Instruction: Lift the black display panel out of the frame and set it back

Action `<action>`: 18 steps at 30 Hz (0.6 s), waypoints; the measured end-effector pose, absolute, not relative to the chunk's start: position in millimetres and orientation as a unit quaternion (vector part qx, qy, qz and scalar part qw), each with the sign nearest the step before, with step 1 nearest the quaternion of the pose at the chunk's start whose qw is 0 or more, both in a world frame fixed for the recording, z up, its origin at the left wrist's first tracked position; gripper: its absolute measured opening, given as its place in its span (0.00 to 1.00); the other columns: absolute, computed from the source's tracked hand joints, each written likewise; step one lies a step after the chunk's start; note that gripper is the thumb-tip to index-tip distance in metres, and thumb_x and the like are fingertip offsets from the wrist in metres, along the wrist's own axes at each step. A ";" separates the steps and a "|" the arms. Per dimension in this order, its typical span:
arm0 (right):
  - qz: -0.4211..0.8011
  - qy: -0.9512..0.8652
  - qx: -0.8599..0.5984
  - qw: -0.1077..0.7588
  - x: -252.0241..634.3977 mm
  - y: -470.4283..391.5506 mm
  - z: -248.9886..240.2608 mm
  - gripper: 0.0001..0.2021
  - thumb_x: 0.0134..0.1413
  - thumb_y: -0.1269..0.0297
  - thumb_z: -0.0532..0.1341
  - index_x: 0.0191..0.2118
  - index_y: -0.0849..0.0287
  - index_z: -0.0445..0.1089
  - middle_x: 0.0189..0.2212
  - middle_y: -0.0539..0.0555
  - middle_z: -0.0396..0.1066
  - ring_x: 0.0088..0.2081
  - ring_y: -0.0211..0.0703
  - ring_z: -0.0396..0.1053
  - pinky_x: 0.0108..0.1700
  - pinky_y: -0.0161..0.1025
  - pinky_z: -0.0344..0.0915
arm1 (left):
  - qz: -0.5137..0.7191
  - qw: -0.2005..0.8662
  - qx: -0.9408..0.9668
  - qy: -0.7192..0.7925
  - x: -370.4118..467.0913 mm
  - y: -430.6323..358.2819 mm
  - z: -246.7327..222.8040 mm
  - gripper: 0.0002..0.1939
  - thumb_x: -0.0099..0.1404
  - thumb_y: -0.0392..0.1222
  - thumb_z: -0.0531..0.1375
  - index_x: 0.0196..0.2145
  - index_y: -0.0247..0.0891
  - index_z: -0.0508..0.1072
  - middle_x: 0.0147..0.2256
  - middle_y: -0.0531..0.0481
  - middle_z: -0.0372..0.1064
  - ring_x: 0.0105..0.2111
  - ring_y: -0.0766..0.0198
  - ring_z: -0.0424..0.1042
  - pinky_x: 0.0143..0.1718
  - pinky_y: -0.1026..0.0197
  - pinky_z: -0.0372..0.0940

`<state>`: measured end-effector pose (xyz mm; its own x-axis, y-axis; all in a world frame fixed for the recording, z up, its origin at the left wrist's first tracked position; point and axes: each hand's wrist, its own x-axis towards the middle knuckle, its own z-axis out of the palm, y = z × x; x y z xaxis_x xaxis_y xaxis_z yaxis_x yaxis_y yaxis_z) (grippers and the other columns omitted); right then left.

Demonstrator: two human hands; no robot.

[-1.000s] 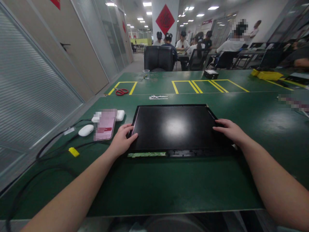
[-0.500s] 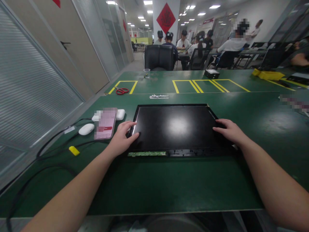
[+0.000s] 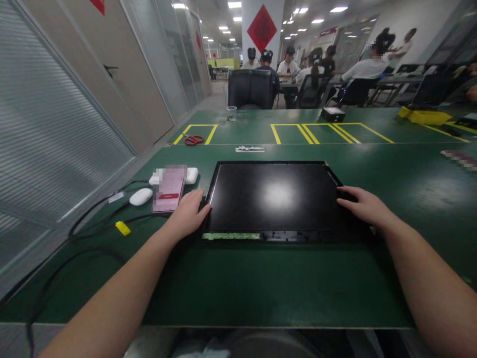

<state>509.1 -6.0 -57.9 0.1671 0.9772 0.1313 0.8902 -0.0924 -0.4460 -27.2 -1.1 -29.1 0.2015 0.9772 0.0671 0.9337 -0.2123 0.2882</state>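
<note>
A flat black display panel [image 3: 246, 199] lies on the green table, its glossy face up and reflecting a bright patch of light. Along its near edge runs a narrow green circuit board [image 3: 231, 236] at the left, beside a dark strip. My left hand [image 3: 188, 214] is at the panel's left edge, thumb stretched toward the frame and apart from the fingers, nothing gripped. At the right edge, my right hand [image 3: 361, 204] rests with fingers and thumb extended and spread, touching the border. Its fingers do not close round the panel.
Left of the panel are a phone [image 3: 168, 191], a white mouse-shaped item [image 3: 140, 197], a yellow piece [image 3: 122, 228] and black cables. Farther back lie red-handled scissors [image 3: 194, 140], white scraps [image 3: 249, 148], a plastic cup [image 3: 231, 113] and a black box [image 3: 333, 114]. People sit beyond.
My left hand has slid slightly outward, its thumb coming off the panel's face to the edge. The right hand stays at the right edge. The whole view has shifted slightly.
</note>
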 end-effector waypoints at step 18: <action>0.061 -0.624 -0.758 0.180 506.0 -4.2 -57.5 0.22 0.55 0.53 0.64 0.54 0.53 0.81 0.59 0.59 0.76 0.59 0.65 0.75 0.59 0.57 0.72 | 0.090 0.070 0.800 0.590 -27.7 -2.5 -30.4 0.31 0.73 0.47 0.48 0.63 0.23 0.72 0.69 0.28 0.62 0.71 0.43 0.61 0.72 0.42 0.54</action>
<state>506.0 -4.2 -57.5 0.2130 0.9680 0.1323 0.9238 -0.1555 -0.3499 -27.7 -2.5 -30.4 0.2885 0.9555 0.0614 0.9306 -0.2949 0.2169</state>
